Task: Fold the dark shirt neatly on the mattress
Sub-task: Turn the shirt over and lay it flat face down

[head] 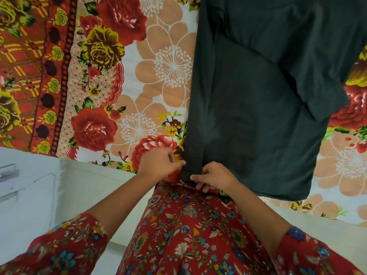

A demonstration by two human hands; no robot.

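The dark shirt (258, 96) is showing as matt, softly creased woven cloth. Beneath the shirt, the mattress (119, 76) is wearing smooth printed floral cloth. Lower left of the shirt, the pale floor (29, 195) is looking glossy and hard.

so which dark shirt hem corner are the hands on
The left hem corner, nearest the person: left hand and right hand pinch it; the right hem corner lies untouched.

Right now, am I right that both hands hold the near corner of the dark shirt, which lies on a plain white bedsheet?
Not quite: the head view shows the bedsheet printed with large red, yellow and peach flowers, not plain white. The left hand and right hand do both hold the near corner of the dark shirt lying on it.
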